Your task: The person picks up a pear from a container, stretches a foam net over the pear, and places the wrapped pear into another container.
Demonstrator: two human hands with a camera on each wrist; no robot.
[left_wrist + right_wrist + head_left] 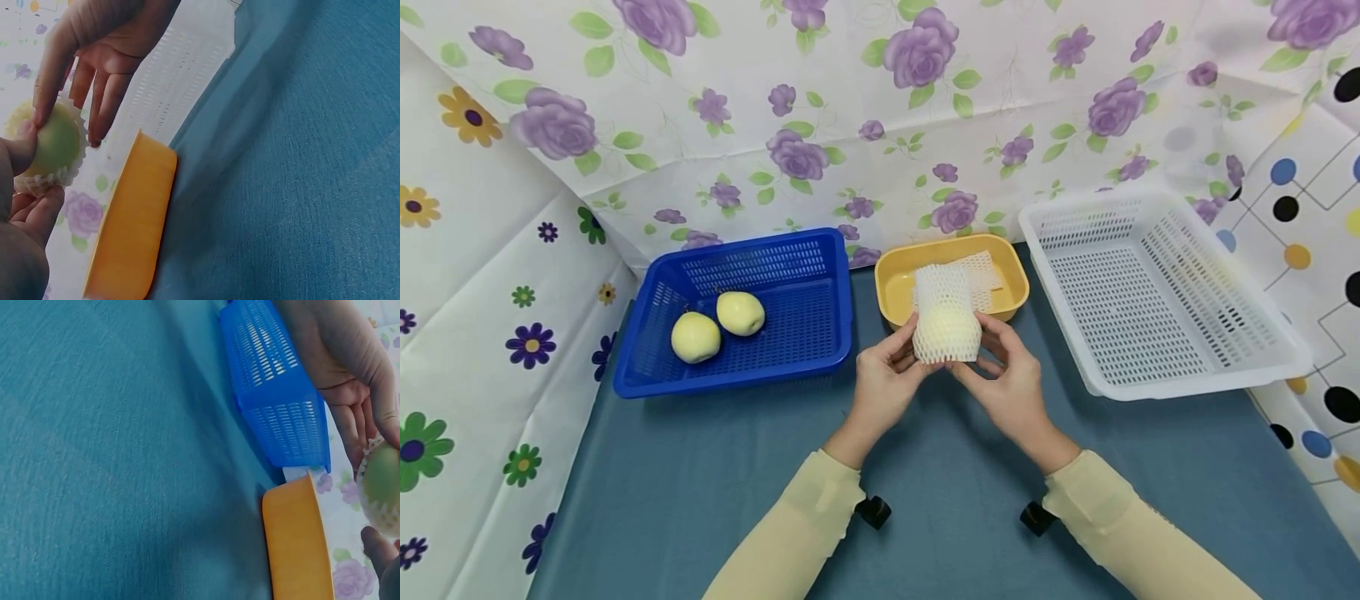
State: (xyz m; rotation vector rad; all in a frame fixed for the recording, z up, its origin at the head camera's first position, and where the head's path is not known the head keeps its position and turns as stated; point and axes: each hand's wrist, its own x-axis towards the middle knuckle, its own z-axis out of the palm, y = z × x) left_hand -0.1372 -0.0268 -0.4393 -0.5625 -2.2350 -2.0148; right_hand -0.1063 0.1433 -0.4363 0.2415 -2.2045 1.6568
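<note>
A pale fruit in a white foam net (947, 325) is held between both hands, in front of the yellow container (891, 287). My left hand (886, 379) grips its left side and my right hand (1011, 383) its right side, thumbs near the lower edge. The left wrist view shows the fruit's bare yellow-green end (57, 140) through the net's opening, with fingers around it. In the right wrist view the netted fruit (382, 484) is partly cut off by the frame. Another foam net (981, 275) lies in the yellow container.
On the left, a blue basket (790, 321) holds two pale yellow-green fruits (696, 337). A white basket (1127, 317) stands on the right. Patterned sheets rise behind and beside the blue-covered table (955, 517).
</note>
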